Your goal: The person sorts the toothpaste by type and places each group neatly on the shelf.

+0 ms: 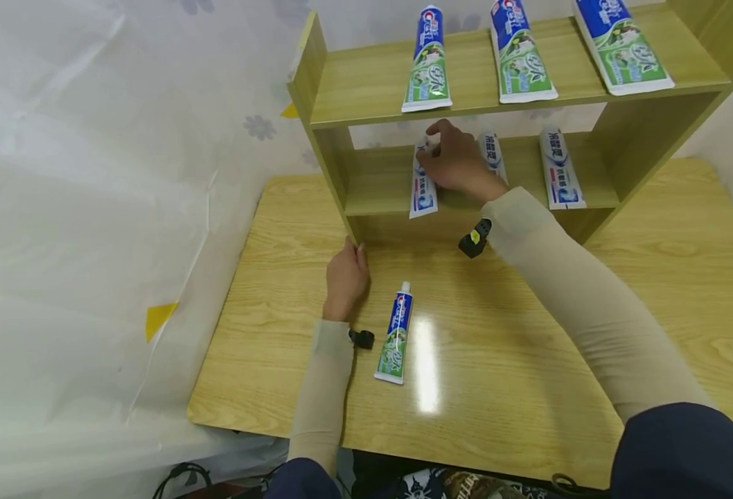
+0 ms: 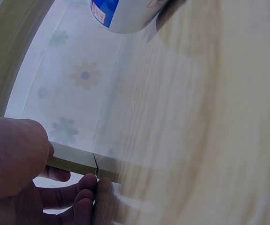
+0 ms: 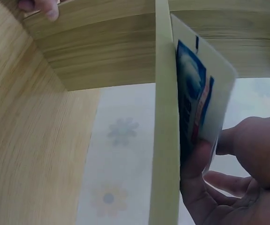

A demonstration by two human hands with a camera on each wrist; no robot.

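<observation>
A white and blue toothpaste tube (image 1: 424, 190) lies at the left of the lower shelf board, its crimped end past the front edge. My right hand (image 1: 460, 161) reaches over it and holds it; in the right wrist view, fingers (image 3: 198, 157) press against the tube (image 3: 203, 89) beside the board. With my left hand (image 1: 346, 277) I grip the lower front corner of the wooden shelf unit (image 1: 335, 156), its panel edge between thumb and fingers in the left wrist view. A blue and green toothpaste tube (image 1: 395, 336) lies on the table, right of my left forearm.
Two more white tubes, one partly behind my right hand (image 1: 493, 154) and another farther right (image 1: 561, 166), lie on the lower board. Three blue and green tubes (image 1: 430, 62) lie along the upper board. The wooden table (image 1: 267, 333) meets a covered wall at left.
</observation>
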